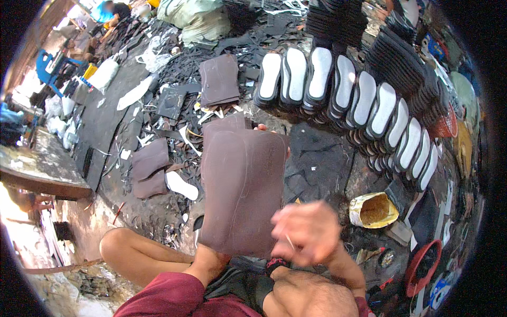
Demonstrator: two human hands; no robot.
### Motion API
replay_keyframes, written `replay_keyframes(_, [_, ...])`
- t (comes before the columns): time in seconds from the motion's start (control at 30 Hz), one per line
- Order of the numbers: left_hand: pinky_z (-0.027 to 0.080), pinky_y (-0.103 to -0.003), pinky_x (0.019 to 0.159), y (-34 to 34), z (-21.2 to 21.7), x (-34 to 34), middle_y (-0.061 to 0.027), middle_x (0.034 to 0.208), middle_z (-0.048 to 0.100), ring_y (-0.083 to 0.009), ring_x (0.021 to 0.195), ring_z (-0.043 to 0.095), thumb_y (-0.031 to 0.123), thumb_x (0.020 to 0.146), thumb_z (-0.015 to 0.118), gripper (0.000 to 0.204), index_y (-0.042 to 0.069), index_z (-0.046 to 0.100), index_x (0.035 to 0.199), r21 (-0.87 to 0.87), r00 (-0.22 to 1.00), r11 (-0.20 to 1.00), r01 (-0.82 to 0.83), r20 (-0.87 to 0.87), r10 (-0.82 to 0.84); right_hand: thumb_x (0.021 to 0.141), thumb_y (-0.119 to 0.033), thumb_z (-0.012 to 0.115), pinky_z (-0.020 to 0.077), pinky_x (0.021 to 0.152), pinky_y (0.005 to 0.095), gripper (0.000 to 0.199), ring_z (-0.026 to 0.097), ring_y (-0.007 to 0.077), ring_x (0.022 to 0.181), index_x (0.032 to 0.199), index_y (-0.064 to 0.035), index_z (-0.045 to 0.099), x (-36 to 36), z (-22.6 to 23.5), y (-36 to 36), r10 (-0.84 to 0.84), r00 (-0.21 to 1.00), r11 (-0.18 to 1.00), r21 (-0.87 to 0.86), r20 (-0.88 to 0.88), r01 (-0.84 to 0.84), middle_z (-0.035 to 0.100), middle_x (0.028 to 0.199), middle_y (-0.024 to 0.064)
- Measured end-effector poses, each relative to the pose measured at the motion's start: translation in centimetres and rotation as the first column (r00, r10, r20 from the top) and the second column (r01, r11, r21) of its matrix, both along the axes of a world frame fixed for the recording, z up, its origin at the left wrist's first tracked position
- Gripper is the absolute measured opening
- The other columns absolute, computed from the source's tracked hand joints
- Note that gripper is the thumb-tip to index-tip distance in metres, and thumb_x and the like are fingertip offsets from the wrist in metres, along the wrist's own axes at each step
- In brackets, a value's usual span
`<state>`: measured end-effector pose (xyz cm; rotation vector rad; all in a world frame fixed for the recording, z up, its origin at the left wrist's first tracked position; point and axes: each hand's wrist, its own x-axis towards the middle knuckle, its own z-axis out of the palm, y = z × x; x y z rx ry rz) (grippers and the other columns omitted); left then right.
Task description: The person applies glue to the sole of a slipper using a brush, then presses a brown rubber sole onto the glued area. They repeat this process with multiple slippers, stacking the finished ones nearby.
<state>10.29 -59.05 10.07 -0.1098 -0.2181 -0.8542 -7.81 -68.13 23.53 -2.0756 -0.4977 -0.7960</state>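
Observation:
A brown sheet (240,185) with thin pale curved outlines drawn on it is held up over my lap. My left hand (261,127) supports it from behind; only a few fingertips show at its far edge and right side, and the sheet hides the rest. By the sheet's lower right corner is my right hand (306,232), smeared by motion with its fingers curled. A thin pale sliver shows at these fingers, too blurred to name. Just beyond the held sheet, another brown sheet (227,122) lies partly covered by it.
Stacked black soles with pale grey tops (346,84) curve across the right. A stack of brown sheets (219,79) lies ahead, with smaller brown pieces (150,161) and a white sole-shaped piece (181,185) left. A yellowish container (364,211) and red ring (424,267) are right. Dark scraps litter the floor.

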Motion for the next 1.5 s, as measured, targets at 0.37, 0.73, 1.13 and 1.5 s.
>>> replay_keyframes(0.37, [0.050, -0.048, 0.097, 1.9, 9.0, -4.3, -0.0165, 0.120, 0.062, -0.0345, 0.114, 0.056, 0.055, 0.105, 0.034, 0.057, 0.009, 0.061, 0.126, 0.166, 0.992, 0.986, 0.001, 0.124, -0.022, 0.076, -0.007, 0.081, 0.0554, 0.065, 0.0351, 0.022, 0.071, 0.0255, 0.081, 0.094, -0.0082, 0.068, 1.7, 1.8, -1.8, -0.025, 1.000, 0.986, 0.162, -0.017, 0.028, 0.074, 0.093, 0.0064])
replay_keyframes(0.73, [0.041, -0.046, 0.108, 3.9, 13.2, -6.9, -0.0265, 0.149, 0.044, -0.0367, 0.135, 0.046, 0.068, 0.100, 0.027, 0.078, 0.011, 0.039, 0.152, 0.566, 0.910, 0.823, 0.050, 0.313, -0.271, 0.071, -0.001, 0.088, 0.0542, 0.060, 0.0306, 0.031, 0.068, 0.0207, 0.066, 0.089, -0.0074, 0.064, 1.0, 0.6, -0.3, -0.257, 0.966, 0.915, 0.322, -0.006, 0.245, 0.073, 0.077, 0.0093])
replay_keyframes(1.13, [0.038, -0.053, 0.113, 1.5, 10.9, -4.6, -0.0226, 0.149, 0.044, -0.0391, 0.140, 0.040, 0.059, 0.101, 0.040, 0.071, 0.011, 0.034, 0.153, 0.634, 0.962, 0.744, -0.211, 0.268, 0.044, 0.070, -0.007, 0.091, 0.0568, 0.089, 0.0362, 0.100, 0.063, 0.0223, 0.114, 0.148, 0.0012, 0.028, 1.2, -1.1, 3.2, 0.029, 0.870, 0.440, 0.788, -0.492, 0.431, 0.061, 0.128, 0.0178])
replay_keyframes(1.5, [0.053, -0.037, 0.094, 5.1, 15.0, 1.2, -0.0138, 0.112, 0.072, -0.0244, 0.103, 0.070, 0.019, 0.067, 0.092, 0.084, 0.001, 0.053, 0.140, 0.439, -0.098, 0.608, -0.662, 0.753, -0.651, 0.072, -0.008, 0.089, 0.0580, 0.077, 0.0298, 0.069, 0.071, 0.0173, 0.094, 0.132, -0.0009, 0.055, 0.8, 0.0, -1.5, -0.110, 0.739, 0.845, 0.329, -0.665, 0.421, 0.074, 0.099, 0.0138])
